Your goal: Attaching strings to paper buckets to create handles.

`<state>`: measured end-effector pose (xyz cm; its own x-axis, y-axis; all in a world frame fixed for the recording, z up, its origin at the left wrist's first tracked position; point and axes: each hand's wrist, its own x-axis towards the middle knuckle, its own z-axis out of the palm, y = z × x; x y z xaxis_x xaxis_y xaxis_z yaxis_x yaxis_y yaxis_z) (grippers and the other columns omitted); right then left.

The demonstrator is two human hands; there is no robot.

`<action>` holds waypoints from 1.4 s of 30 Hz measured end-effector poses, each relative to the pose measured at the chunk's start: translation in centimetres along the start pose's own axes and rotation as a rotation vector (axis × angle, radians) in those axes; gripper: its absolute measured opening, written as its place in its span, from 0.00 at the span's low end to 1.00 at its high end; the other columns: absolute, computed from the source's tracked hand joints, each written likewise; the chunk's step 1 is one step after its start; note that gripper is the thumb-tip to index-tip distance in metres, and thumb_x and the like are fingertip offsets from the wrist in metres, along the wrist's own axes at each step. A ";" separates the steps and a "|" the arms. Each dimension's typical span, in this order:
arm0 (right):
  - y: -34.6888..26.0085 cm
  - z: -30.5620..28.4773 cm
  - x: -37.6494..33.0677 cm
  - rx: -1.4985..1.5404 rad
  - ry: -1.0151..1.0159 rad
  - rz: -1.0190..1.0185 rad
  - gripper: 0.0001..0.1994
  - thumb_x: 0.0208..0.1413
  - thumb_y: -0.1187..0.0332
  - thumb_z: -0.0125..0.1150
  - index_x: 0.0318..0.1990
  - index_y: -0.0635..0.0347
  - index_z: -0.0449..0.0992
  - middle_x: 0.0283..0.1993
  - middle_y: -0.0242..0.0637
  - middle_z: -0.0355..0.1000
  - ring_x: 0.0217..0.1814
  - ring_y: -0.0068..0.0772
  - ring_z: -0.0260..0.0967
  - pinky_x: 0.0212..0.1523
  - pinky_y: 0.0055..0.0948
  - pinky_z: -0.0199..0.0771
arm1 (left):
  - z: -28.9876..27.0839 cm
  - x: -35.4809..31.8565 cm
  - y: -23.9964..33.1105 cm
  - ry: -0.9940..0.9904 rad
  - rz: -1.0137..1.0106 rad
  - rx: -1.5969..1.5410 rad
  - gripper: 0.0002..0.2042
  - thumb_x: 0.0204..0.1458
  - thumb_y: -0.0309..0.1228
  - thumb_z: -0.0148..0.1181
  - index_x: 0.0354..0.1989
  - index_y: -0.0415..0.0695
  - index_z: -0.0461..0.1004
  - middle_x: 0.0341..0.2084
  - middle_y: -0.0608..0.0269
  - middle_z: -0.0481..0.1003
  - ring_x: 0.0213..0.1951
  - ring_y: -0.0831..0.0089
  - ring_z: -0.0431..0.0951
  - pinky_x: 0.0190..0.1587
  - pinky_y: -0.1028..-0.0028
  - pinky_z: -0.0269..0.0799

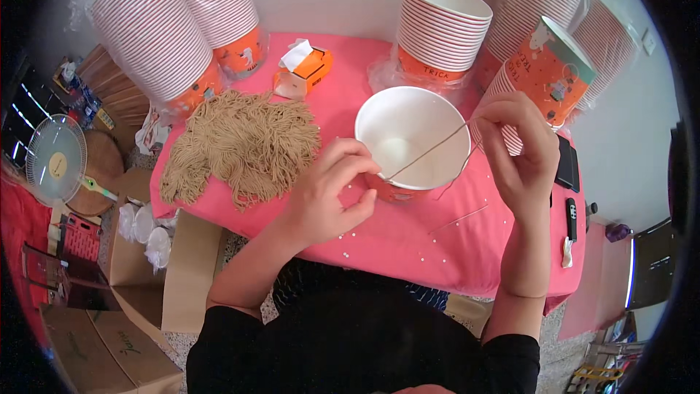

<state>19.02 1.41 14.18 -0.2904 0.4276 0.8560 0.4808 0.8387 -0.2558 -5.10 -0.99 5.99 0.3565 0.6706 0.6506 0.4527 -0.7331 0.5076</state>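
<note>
A white-lined paper bucket (397, 149) with an orange outside stands at the table's near middle. My left hand (328, 193) is at its near left rim, fingers bent and thumb lower on the outside. Those fingertips are close to one end of a thin brown cord (430, 152), which runs slantwise across the bucket's mouth. Above the right rim, my right hand (516, 146) pinches the cord between thumb and fingers. More cord hangs from it in a loop down the bucket's right side. Whether the left fingertips also touch the cord is hard to make out.
A heap of tan cords (244, 146) lies left on the pink tablecloth (343, 73). Behind are an orange tissue box (312, 67) and tall bucket stacks (445, 29). A printed bucket (550, 73) leans at right. A cutter (571, 219) lies at the right edge. An open carton (193, 270) stands lower left.
</note>
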 end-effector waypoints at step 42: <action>2.7 -1.0 -3.7 0.430 -0.310 0.678 0.01 0.54 0.77 0.58 0.33 0.65 0.74 0.25 0.28 0.70 0.23 0.14 0.63 0.23 0.15 0.61 | -0.6 4.1 -0.5 0.037 -0.320 -0.479 0.06 0.53 0.27 0.61 0.31 0.35 0.74 0.19 0.71 0.72 0.23 0.88 0.67 0.25 0.82 0.64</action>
<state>22.25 1.76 10.74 -0.2970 0.9029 0.3108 0.2953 0.3964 -0.8693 -4.33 2.03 8.70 0.2302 0.8693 0.4375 0.1094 -0.4698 0.8760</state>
